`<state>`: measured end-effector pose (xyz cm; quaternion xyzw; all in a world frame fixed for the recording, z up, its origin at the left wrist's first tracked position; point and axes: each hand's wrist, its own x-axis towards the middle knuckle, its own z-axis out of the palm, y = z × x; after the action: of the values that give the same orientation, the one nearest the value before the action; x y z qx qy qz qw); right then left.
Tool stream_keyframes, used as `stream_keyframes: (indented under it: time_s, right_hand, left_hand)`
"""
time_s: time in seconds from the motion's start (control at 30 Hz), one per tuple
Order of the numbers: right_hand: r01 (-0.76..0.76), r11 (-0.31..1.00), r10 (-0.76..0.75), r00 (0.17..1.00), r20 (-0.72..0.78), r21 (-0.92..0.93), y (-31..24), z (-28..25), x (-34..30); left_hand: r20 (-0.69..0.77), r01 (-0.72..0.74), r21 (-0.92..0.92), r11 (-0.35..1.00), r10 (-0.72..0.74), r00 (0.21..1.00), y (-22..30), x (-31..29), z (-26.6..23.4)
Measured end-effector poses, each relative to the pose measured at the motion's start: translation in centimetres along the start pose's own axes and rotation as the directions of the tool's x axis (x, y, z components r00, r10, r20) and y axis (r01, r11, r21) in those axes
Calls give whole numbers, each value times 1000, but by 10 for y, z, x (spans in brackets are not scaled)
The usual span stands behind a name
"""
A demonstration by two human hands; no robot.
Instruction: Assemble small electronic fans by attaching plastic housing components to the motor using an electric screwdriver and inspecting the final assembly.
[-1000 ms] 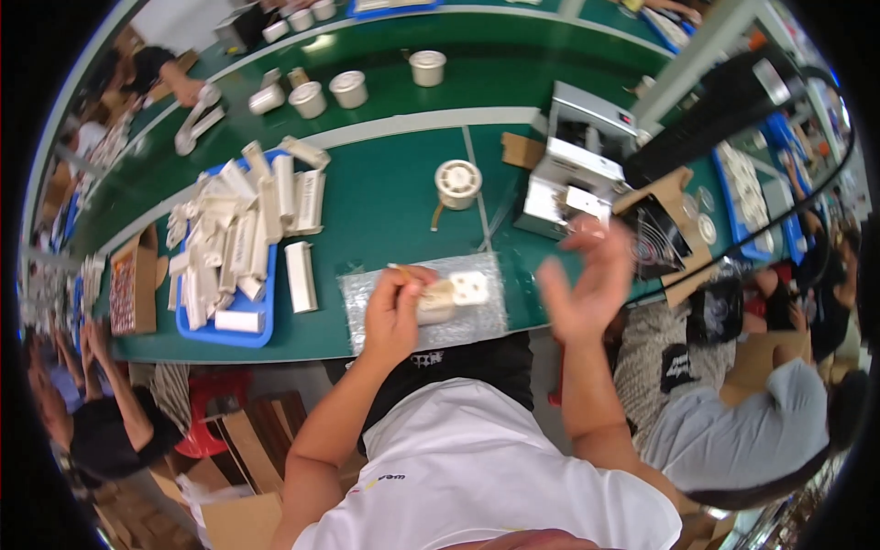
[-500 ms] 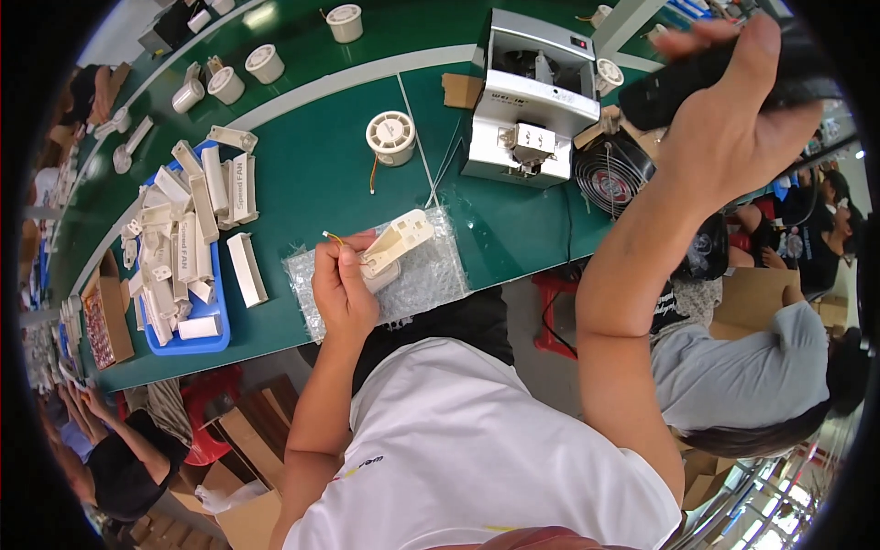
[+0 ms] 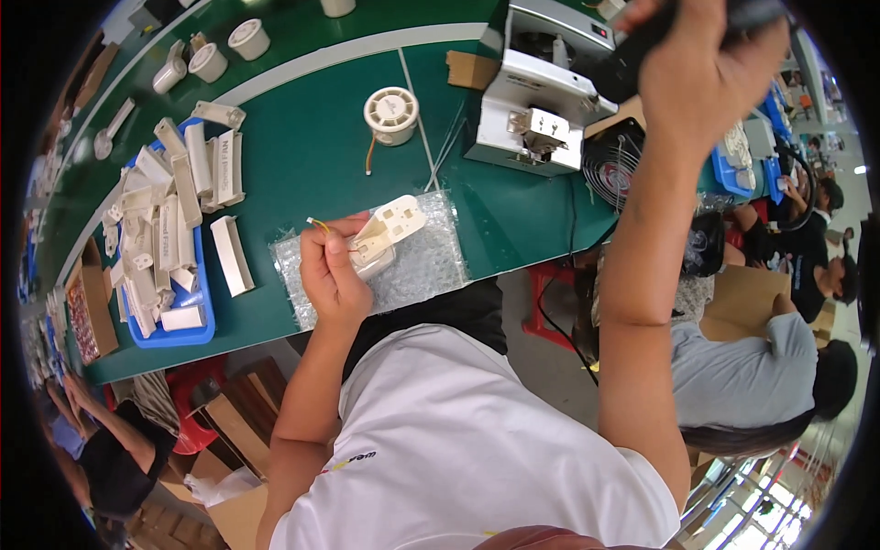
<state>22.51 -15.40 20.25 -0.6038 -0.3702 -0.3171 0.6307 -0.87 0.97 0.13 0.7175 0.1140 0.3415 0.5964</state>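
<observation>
My left hand (image 3: pixel 337 280) is closed around a white plastic fan handle housing (image 3: pixel 396 227), its open inner side facing up. A thin wire with a small white connector (image 3: pixel 316 223) sticks out past my fingers. Underneath lies a sheet of bubble wrap (image 3: pixel 431 268). Raised high at the upper right, my right hand (image 3: pixel 701 87) grips a black, thick-bodied hand-held tool (image 3: pixel 625 62), blurred and partly cut off by the picture's edge. A round white fan head (image 3: pixel 391 115) with a dangling wire stands on the green table beyond the wrap.
Left of my hand, a blue tray (image 3: pixel 211 316) is heaped with white housings, and one loose white shell (image 3: pixel 232 257) lies beside it. A silver machine (image 3: pixel 536 137) stands at the back right, near a black fan with a wire guard (image 3: pixel 610 172). A person in grey (image 3: pixel 747 371) is at right.
My right hand has gone up and slightly left with the black tool. The whole view has shifted a little; my left hand keeps its hold on the housing.
</observation>
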Motion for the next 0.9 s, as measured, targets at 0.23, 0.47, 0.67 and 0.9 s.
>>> stream_keyframes:
  time_s: [0.23, 0.47, 0.67, 0.9]
  right_hand:
    - [-601, 469, 344, 799, 492, 648, -63, -5, -32]
    - [-594, 440, 333, 804, 492, 673, -63, 24, -47]
    - [-555, 475, 332, 831, 446, 683, -60, 43, -58]
    - [-478, 524, 318, 878, 358, 705, -56, 53, -69]
  left_hand:
    - [19, -45, 35, 998, 45, 999, 1, 6, 7]
    - [3, -109, -3, 994, 109, 994, -2, 6, 5]
    - [7, -83, -35, 996, 84, 996, -7, 7, 3]
    - [-3, -117, -6, 993, 117, 993, -5, 10, -3]
